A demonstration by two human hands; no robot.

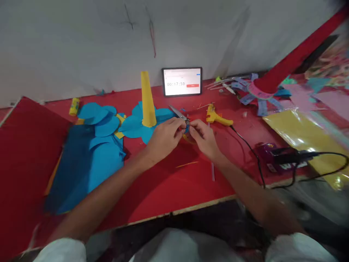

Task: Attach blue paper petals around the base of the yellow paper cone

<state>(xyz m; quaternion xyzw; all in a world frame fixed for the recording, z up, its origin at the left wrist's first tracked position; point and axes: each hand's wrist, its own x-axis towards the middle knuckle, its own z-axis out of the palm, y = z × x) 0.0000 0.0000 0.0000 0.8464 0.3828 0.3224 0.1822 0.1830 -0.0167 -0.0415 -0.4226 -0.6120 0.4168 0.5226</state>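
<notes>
My left hand [169,134] and my right hand [204,138] meet over the middle of the red table. Between their pinched fingertips is a small blue piece [187,128], perhaps paper; its shape is mostly hidden. Just behind the fingers lie scissors [177,112], blades pointing away to the left and handles partly covered by my hands. Left of my left hand stands a yellow paper cone [148,105], narrow end up, in the middle of blue petal shapes [131,126]. A yellow hot glue gun [218,117] lies to the right of my right hand.
Blue cut sheets [105,163] and a glue stick [74,106] are at left, beside a red board [29,163]. A tablet [182,82] leans on the wall. A black cord [247,145], a purple packet [265,153], yellow wrapped sheets [297,134] and a red cone [297,60] occupy the right.
</notes>
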